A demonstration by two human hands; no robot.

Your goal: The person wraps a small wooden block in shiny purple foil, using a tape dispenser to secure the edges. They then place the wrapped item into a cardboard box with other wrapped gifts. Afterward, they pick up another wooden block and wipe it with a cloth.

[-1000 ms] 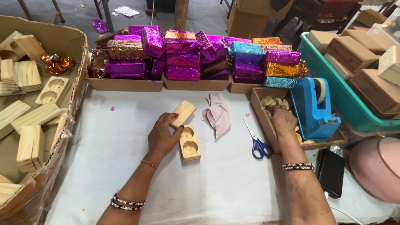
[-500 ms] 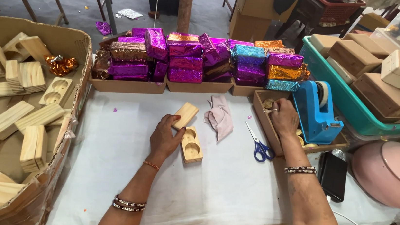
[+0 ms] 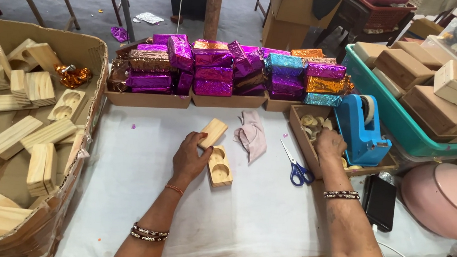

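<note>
My left hand (image 3: 190,155) rests on the white table cover, fingers touching a plain wooden block (image 3: 213,132) and the edge of a wooden base with two round hollows (image 3: 219,167). My right hand (image 3: 330,142) reaches into a shallow brown tray (image 3: 300,131) of small round pale pieces (image 3: 311,122), fingers curled down among them; whether it holds one is hidden. Blue-handled scissors (image 3: 296,166) lie between the two hands, beside a crumpled pink cloth (image 3: 252,133).
Foil-wrapped purple, orange and teal blocks (image 3: 229,67) fill trays at the back. A cardboard box of wooden blocks (image 3: 14,124) stands left. A blue tape dispenser (image 3: 361,127), black phone (image 3: 379,202), pink round lid (image 3: 448,197) and teal crate of boxes (image 3: 427,92) sit right.
My right hand shifted back and forth slightly inside the tray of round pieces. My left hand stayed on the wooden blocks. The view tilted a little.
</note>
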